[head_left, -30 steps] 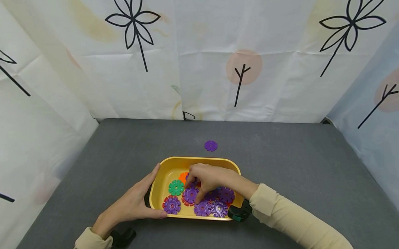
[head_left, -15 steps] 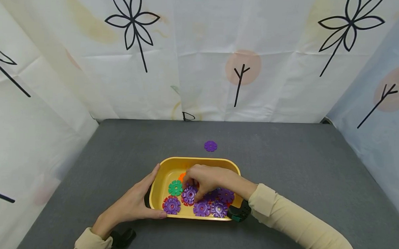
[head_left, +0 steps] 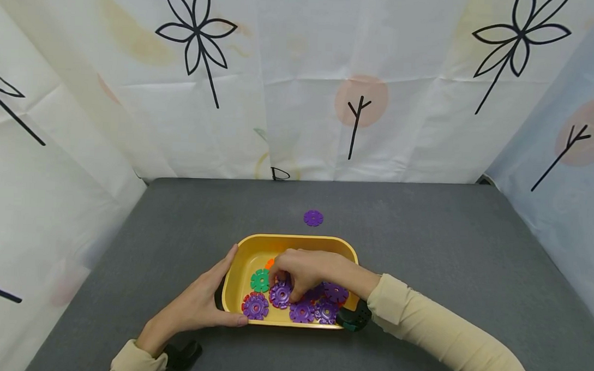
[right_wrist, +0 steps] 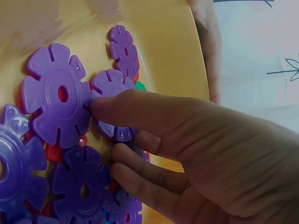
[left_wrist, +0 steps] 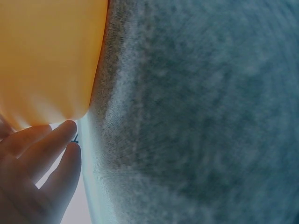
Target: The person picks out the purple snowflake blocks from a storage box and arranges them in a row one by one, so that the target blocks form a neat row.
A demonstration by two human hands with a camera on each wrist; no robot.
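Observation:
A yellow tray point(head_left: 297, 323) holds several plastic snowflake discs, mostly purple, over red ones. At its left end my left hand point(head_left: 202, 294) steadies it, thumb at the front rim and nearly straight fingers along the side. The left wrist view shows these fingertips point(left_wrist: 70, 127) against the tray's outer wall. My right hand point(head_left: 306, 269) is inside the tray with curled fingers, at a purple disc point(head_left: 279, 295). In the right wrist view, the thumb lies over a purple disc point(right_wrist: 111, 84) and the index finger curls at its lower edge. Part of that disc is hidden.
A lone purple disc point(head_left: 313, 218) lies on the grey table behind the tray. Inside the tray, a green disc point(head_left: 260, 281) and a partly hidden orange one point(head_left: 269, 263) are left of my right hand. Printed white cloth point(head_left: 304, 125) closes off the table's back and sides.
My right hand has shifted slightly left and toward me with its fingers drawn in. The purple disc at its fingers has slid toward me, covering red beneath. The left hand stays still.

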